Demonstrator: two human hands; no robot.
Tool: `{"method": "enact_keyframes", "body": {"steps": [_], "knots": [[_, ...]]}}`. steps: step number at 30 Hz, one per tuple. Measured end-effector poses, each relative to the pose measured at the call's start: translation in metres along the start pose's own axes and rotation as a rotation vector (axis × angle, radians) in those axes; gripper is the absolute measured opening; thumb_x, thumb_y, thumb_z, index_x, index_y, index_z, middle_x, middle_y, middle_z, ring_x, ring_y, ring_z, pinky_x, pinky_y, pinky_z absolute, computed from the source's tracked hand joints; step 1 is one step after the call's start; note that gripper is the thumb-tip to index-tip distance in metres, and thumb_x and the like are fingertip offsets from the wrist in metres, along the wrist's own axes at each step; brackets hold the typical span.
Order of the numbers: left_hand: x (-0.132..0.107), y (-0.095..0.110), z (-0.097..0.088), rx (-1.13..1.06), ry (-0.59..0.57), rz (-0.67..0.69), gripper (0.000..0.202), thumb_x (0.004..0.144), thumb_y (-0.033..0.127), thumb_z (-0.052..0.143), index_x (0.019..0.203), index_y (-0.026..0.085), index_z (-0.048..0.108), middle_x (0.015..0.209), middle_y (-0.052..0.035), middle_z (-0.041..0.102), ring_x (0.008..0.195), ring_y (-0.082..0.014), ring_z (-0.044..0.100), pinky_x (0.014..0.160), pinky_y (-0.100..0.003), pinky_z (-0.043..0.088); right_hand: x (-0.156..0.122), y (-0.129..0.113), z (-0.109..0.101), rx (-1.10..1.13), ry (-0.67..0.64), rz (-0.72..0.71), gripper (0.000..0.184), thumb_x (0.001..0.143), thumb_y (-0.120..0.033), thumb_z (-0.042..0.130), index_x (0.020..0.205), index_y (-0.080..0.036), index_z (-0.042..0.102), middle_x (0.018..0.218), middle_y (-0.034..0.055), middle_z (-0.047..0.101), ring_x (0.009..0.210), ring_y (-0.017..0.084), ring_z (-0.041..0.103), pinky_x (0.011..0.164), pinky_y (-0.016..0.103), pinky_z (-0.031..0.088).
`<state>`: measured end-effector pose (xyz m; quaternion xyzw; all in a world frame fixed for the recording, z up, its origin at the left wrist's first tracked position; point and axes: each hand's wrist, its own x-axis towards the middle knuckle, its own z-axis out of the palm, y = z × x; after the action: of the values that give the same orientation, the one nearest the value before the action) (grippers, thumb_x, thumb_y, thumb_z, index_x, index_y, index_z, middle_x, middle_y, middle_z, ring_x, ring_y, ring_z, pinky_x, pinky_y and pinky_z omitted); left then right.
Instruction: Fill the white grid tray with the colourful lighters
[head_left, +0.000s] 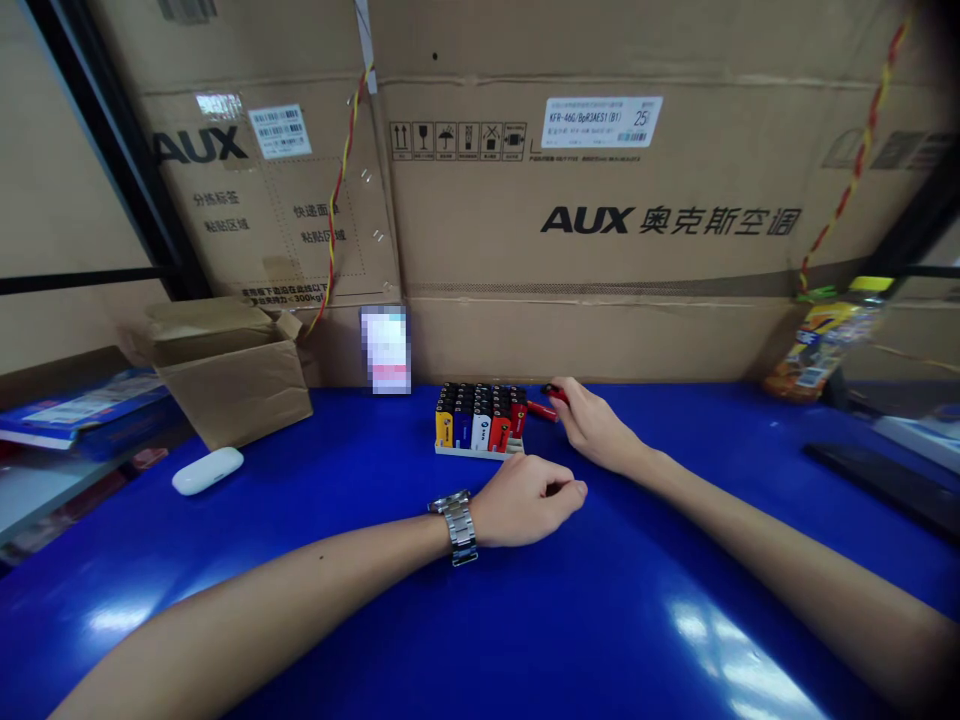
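Note:
A pale tray (471, 453) holds upright lighters in rows, yellow, blue, white and red with black tops; its front right corner has free slots. My right hand (596, 425) is beyond and right of the tray, its thumb and fingers pinching a red lighter (556, 393) with a dark end. Just below those fingers, another red lighter (541, 411) lies on the blue table. In front of the tray, my left hand (525, 500) is curled into a loose fist, and nothing shows in it. A metal watch (459, 527) circles the left wrist.
Behind the blue table (525, 640) stand large cardboard cartons (600, 340). A small open box (240, 390), a white earphone case (208, 470) and a phone with blurred screen (386, 350) are at left. A drink bottle (825, 340) and a black flat object (881, 485) lie right.

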<state>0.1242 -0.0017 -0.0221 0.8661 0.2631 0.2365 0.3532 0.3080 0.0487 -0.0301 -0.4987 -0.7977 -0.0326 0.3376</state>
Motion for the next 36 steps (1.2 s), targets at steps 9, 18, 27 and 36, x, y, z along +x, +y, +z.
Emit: {"method": "enact_keyframes", "body": {"steps": [9, 18, 27, 36], "knots": [[0.0, 0.0, 0.0, -0.021, 0.008, 0.017, 0.04, 0.088, 0.027, 0.044, 0.05, 0.016, 0.041, 0.045, 0.0054, 0.039, 0.044, -0.0068, 0.031, 0.048, -0.025, 0.022, 0.003, -0.021, 0.011, 0.807, 0.067, 0.358, 0.033, 0.083, -0.053, 0.05, 0.075, -0.022, 0.045, 0.058, -0.0027, 0.05, 0.046, 0.011, 0.045, 0.042, 0.025, 0.036], [-0.001, 0.003, 0.001, 0.002, -0.01, 0.046, 0.039, 0.087, 0.025, 0.044, 0.05, 0.016, 0.037, 0.045, 0.0066, 0.032, 0.044, -0.0067, 0.027, 0.048, -0.025, 0.021, -0.001, -0.027, 0.013, 1.042, 0.026, 0.723, 0.043, 0.078, -0.046, 0.054, 0.05, -0.024, 0.03, 0.032, -0.0101, 0.022, 0.028, 0.004, 0.015, 0.029, 0.019, 0.011], [-0.001, 0.002, 0.002, 0.039, -0.007, 0.046, 0.039, 0.087, 0.026, 0.045, 0.05, 0.015, 0.038, 0.045, 0.0073, 0.03, 0.045, -0.0064, 0.026, 0.049, -0.025, 0.021, -0.002, -0.03, 0.013, 0.972, 0.014, 0.693, 0.035, 0.076, -0.036, 0.05, 0.05, -0.024, 0.029, 0.033, -0.0106, 0.023, 0.028, 0.003, 0.016, 0.028, 0.019, 0.012], [-0.001, 0.003, 0.002, 0.029, -0.003, 0.044, 0.04, 0.087, 0.023, 0.046, 0.048, 0.015, 0.036, 0.043, 0.0073, 0.03, 0.044, -0.006, 0.025, 0.048, -0.024, 0.021, -0.005, -0.024, 0.019, 0.807, 0.004, 0.55, 0.032, 0.071, -0.033, 0.055, 0.048, -0.022, 0.038, 0.034, -0.0082, 0.032, 0.028, 0.004, 0.024, 0.028, 0.02, 0.02]]}}
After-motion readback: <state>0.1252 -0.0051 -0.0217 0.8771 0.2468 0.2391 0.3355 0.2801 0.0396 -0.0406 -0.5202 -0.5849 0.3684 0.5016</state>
